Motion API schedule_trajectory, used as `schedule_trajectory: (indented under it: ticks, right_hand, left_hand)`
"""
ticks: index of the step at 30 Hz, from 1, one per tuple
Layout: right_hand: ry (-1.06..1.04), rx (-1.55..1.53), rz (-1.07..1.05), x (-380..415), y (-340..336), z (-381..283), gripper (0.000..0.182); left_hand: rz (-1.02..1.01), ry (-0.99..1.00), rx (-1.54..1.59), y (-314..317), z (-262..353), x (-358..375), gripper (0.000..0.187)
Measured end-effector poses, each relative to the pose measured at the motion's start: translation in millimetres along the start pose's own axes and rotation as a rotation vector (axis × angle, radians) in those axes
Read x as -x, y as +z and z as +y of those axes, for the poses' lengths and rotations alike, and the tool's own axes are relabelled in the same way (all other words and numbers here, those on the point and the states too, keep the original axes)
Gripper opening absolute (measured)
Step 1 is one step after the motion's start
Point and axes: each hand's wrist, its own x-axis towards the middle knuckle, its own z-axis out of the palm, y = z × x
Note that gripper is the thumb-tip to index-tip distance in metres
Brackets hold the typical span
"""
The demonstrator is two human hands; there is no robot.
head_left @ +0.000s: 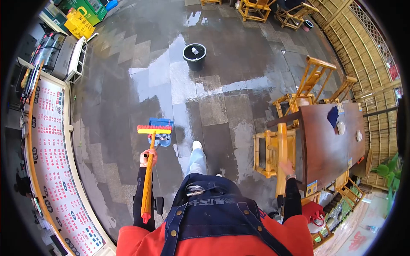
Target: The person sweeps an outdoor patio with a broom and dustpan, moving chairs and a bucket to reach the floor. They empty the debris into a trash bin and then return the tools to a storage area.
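Note:
My left hand [148, 158] grips the orange handle of a broom [147, 187] whose red and yellow head [154, 129] rests against a blue dustpan [161, 133] on the wet stone floor [205, 94]. The dustpan holds a few scraps. My right hand [287, 167] lies on the top rail of a yellow wooden chair [273, 153] pushed against a dark brown table [331, 145]. I wear a blue denim apron over a red top, and one white shoe [197, 146] steps forward.
A black bucket [194, 56] stands ahead on the floor. More yellow chairs [309, 85] flank the table and sit at the far top. A counter with a red-lettered menu [51, 153] runs along the left. A bamboo fence [363, 55] borders the right.

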Motion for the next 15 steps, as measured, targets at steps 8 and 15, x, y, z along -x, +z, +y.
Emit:
schedule_trajectory:
  ticks: [8, 15]
  right_hand:
    - [-0.302, 0.576, 0.418, -16.4, -5.2, -188.1, 0.059]
    - [0.476, -1.159, -1.181, -37.6, 136.8, -511.2, 0.035]
  left_hand:
    - [0.002, -0.081, -0.05, 93.7, -4.4, -163.2, 0.012]
    - [0.052, -0.151, -0.11, 177.6, -71.2, -278.8, 0.015]
